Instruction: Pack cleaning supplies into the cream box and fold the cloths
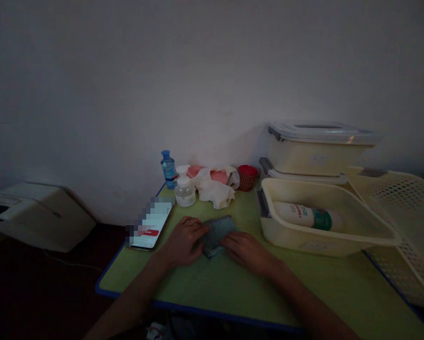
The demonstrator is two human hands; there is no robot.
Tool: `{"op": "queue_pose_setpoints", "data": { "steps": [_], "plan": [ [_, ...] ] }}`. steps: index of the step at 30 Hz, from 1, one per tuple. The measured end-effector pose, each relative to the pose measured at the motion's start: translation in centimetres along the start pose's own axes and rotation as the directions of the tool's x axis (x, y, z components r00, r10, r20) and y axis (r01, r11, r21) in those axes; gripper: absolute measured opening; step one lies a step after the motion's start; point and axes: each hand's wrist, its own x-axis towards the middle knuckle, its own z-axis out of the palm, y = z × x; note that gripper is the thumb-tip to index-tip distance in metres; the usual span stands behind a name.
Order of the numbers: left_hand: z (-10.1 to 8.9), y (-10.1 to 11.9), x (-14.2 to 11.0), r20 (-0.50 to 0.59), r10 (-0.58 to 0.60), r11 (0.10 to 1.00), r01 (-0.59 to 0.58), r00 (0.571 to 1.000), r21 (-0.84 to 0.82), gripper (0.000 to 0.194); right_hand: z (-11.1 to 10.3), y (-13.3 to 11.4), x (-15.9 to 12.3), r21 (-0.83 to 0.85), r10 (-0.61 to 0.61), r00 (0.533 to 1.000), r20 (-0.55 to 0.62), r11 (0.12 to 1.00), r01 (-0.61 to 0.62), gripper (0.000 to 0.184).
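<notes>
A small grey-blue patterned cloth (217,232) lies flat on the green tabletop (212,288), apparently folded, with one corner loose toward me. My left hand (185,240) has its fingers curled over the cloth's left edge. At the lower right edge, the closed fingers of my right hand (245,250) grip the same cloth. Both sets of fingertips are partly hidden against the fabric. Just beyond the cloth, a crumpled white and red cloth (215,189) rests on the table.
Left of my hands lies a tablet or phone (155,219), partly pixelated. Behind stand a blue bottle (168,170), a clear pump bottle (185,192) and a red woven basket (247,179). On the right are an open cream bin (304,243) holding a white-green bottle (304,215), and lidded boxes (321,153).
</notes>
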Motion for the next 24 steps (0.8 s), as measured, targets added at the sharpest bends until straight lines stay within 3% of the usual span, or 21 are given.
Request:
{"op": "queue_pose_setpoints", "data": {
  "steps": [5,8,10,12,17,24],
  "plan": [
    [0.2,1.1,-0.2,-0.01,0.212,0.975,-0.213,0.977,-0.066,0.057,0.5,0.0,0.1,0.011,0.04,0.999,-0.031,0.999,-0.039,0.02],
    [1.3,1.4,0.1,-0.022,0.174,0.985,-0.174,0.985,0.012,0.042,0.7,0.0,0.0,0.033,0.07,0.996,-0.047,0.997,-0.068,0.019],
    [2.0,1.3,0.2,0.012,0.149,0.987,-0.149,0.989,0.065,0.024,0.6,0.0,0.0,0.048,0.068,0.997,-0.047,0.997,-0.066,0.021],
    [2.3,1.0,0.3,0.063,0.149,0.986,-0.153,0.987,0.067,0.018,0.2,0.1,-0.1,0.057,0.045,0.999,-0.019,0.997,-0.044,0.022],
    [1.8,0.7,0.3,0.086,0.103,0.994,-0.1,0.991,-0.038,0.02,-1.3,0.6,-0.6,0.111,-0.047,0.997,0.059,0.993,0.04,0.029],
    [1.4,0.7,0.2,0.049,0.039,0.998,-0.036,0.998,-0.056,0.031,-1.8,1.4,-0.9,0.149,0.017,0.996,0.084,0.988,-0.029,0.034]
  ]
}}
